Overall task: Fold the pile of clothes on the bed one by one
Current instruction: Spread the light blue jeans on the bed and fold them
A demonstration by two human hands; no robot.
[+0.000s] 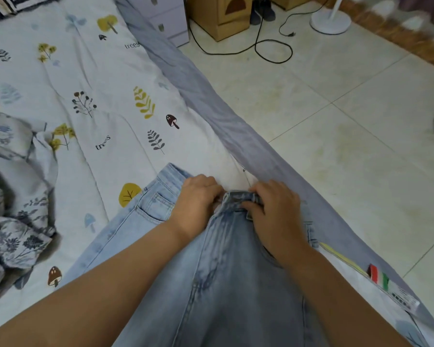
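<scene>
Both hands grip the jeans [223,271] at the waistband on the bed [98,78]. The left hand [198,199] and right hand [273,209] curl their fingers into the denim. Crumpled clothes [13,196], seemingly a floral garment, lie beside them.

So the jeans [218,271] lie on the bed [105,78] near its right edge, waistband at the far end. Both hands sit on that waistband, left hand [194,204] just left of right hand [273,211]. Crumpled clothes [13,209] are off to the left, floor [348,121] on the right, drawers [166,18] and a fan base [330,21] way back.
</scene>
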